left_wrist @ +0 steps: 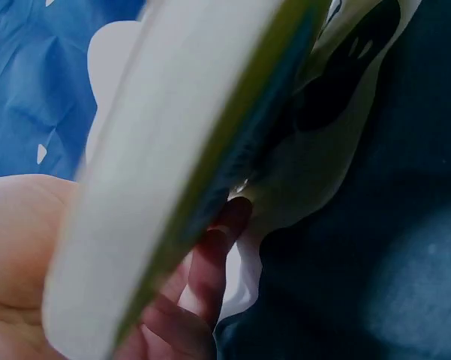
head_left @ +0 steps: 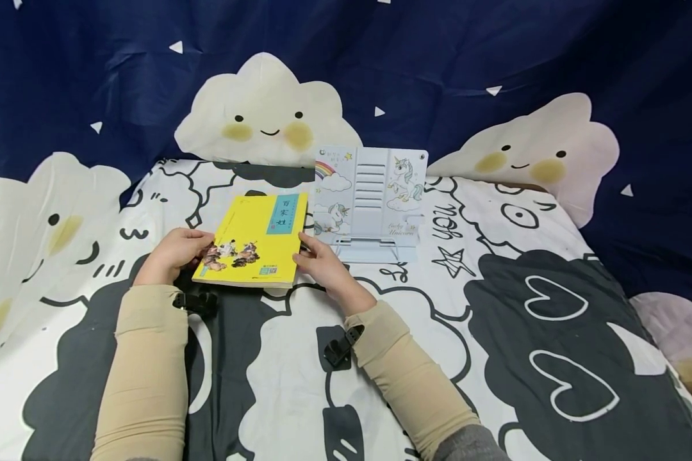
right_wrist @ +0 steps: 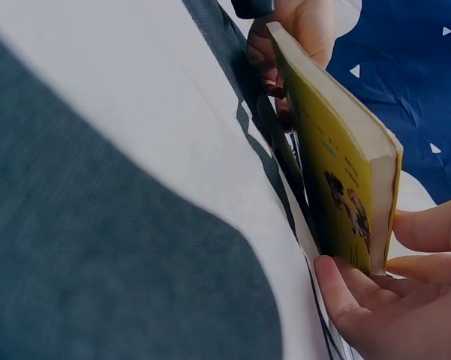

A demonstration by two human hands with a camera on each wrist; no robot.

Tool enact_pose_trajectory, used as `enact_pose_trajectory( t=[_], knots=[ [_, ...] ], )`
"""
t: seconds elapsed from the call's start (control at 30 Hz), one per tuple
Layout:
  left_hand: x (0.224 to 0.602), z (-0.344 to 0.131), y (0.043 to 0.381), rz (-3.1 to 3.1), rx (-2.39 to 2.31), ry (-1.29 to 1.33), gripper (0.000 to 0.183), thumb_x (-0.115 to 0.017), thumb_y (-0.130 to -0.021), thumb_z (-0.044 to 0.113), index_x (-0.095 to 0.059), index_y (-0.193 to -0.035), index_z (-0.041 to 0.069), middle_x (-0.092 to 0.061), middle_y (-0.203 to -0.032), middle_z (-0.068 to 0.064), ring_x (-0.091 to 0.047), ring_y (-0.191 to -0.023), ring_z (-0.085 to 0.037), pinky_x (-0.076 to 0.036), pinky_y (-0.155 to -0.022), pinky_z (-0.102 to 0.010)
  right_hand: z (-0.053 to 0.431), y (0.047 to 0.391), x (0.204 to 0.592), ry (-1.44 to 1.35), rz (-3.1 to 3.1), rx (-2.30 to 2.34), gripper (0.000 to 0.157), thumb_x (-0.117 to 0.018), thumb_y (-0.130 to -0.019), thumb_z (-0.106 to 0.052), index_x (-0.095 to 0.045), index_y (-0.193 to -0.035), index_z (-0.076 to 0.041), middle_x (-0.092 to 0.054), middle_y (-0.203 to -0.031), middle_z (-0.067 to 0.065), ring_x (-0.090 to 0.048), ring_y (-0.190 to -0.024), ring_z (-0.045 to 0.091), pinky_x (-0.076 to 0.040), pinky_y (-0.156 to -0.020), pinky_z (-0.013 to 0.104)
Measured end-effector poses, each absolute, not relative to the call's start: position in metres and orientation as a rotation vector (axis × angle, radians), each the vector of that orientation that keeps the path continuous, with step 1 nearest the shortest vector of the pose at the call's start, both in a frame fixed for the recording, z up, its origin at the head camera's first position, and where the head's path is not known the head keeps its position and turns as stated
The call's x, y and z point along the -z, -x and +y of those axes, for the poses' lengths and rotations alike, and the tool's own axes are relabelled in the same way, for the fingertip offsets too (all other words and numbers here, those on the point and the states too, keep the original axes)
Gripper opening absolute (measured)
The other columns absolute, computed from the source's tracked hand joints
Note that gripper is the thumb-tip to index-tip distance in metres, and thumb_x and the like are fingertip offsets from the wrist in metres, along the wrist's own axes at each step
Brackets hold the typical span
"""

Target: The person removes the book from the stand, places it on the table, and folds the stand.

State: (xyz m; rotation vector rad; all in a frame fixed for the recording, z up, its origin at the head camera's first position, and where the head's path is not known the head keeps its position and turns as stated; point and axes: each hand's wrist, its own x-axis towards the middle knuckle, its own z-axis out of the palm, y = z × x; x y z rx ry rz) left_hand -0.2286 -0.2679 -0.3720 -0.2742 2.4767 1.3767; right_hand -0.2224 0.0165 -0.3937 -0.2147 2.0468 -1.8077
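Note:
A yellow book (head_left: 254,234) with a blue title panel and small printed figures is held between both hands, its cover facing up in the head view. My left hand (head_left: 175,253) grips its left edge, the thumb on top and the fingers beneath. On the right edge my right hand (head_left: 327,267) holds it between thumb and fingers. In the right wrist view the book (right_wrist: 338,157) is seen edge-on, its pages and back cover showing, with fingers under it. The left wrist view shows the book's page edges (left_wrist: 157,135) close up and blurred.
Just right of the book stands a pale blue book stand (head_left: 371,211) with unicorn drawings, slots and a wire holder at its foot. A black-and-white patterned cloth (head_left: 300,384) covers the surface. Behind hangs a dark blue curtain (head_left: 427,57) printed with clouds.

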Motion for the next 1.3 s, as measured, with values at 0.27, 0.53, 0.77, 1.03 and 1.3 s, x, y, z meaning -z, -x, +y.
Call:
enact_pose_trajectory(
  t=[0.27, 0.53, 0.77, 1.03, 1.3],
  knots=[
    [0.374, -0.269, 0.229, 2.479, -1.338, 0.308, 0.054, -0.041, -0.107, 0.034, -0.051, -0.138, -0.009, -0.063, -0.074, 0.018, -0.057, -0.070, 0.000, -0.048, -0.066, -0.022, 0.018, 0.223, 0.392, 0.240, 2.110, 1.667, 0.063, -0.054, -0.101, -0.008, -0.025, -0.157, -0.007, -0.044, -0.153, 0.014, -0.044, -0.140, 0.026, -0.039, -0.115, 0.040],
    [0.372, -0.261, 0.226, 2.527, -1.334, 0.346, 0.057, -0.041, -0.106, 0.036, -0.054, -0.135, -0.011, -0.067, -0.119, -0.021, -0.060, -0.071, 0.003, -0.057, -0.068, -0.020, 0.020, 0.224, 0.387, 0.146, 2.253, 1.584, 0.060, -0.060, -0.096, -0.006, -0.039, -0.152, -0.008, -0.051, -0.147, 0.015, -0.050, -0.133, 0.029, -0.041, -0.113, 0.043],
    [0.365, -0.258, 0.224, 2.685, -1.170, 0.377, 0.056, -0.039, -0.106, 0.035, -0.057, -0.129, -0.012, -0.067, -0.122, -0.026, -0.071, -0.077, -0.012, -0.060, -0.070, -0.028, 0.026, 0.223, 0.376, 0.162, 2.312, 1.522, 0.056, -0.060, -0.098, -0.013, -0.042, -0.151, -0.009, -0.047, -0.152, 0.012, -0.049, -0.137, 0.028, -0.042, -0.111, 0.046],
    [0.349, -0.241, 0.223, 2.661, -1.285, 0.341, 0.061, -0.036, -0.107, 0.038, -0.041, -0.144, -0.010, -0.057, -0.137, -0.028, -0.061, -0.119, -0.039, -0.056, -0.094, -0.042, 0.056, 0.222, 0.362, 0.257, 2.364, 1.758, 0.046, -0.058, -0.099, -0.012, -0.050, -0.143, -0.004, -0.057, -0.143, 0.011, -0.057, -0.128, 0.028, -0.048, -0.106, 0.039],
    [0.322, -0.198, 0.215, 2.508, -1.585, 0.051, 0.059, -0.041, -0.107, 0.034, -0.033, -0.151, -0.004, -0.043, -0.151, -0.023, -0.044, -0.139, -0.037, -0.041, -0.113, -0.047, 0.093, 0.221, 0.345, 0.182, 2.335, 2.180, 0.038, -0.051, -0.099, -0.001, -0.053, -0.137, 0.004, -0.062, -0.133, 0.020, -0.061, -0.122, 0.034, -0.050, -0.103, 0.041]
  ],
)
